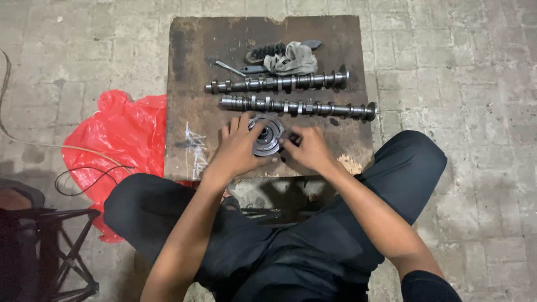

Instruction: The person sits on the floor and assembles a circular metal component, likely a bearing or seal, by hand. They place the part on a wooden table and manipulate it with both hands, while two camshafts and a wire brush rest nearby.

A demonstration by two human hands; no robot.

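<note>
Legs: dark trousers [291, 251] closest to the camera, person squatting with knees spread so the work sits right between them.
Left hand: left hand [238, 148] wrapped around the left side of a round metal gear wheel [267, 136], fingers curled over its rim, looks like it's bracing the thing flat.
Right hand: right hand [310, 148] pressed against the wheel's right edge, fingertips together at the rim; can't tell if it's pinching something small.
Board: worn wooden board [196, 84] on the paved floor, wheel near its front edge.
Camshafts: two camshafts [296, 106] lying side by side just behind the wheel, probably parked within reach.
Back of board: wire brush [267, 51], grey rag [293, 60], small tool.
Left side: red plastic sheet [120, 131], partly under the board.
</note>
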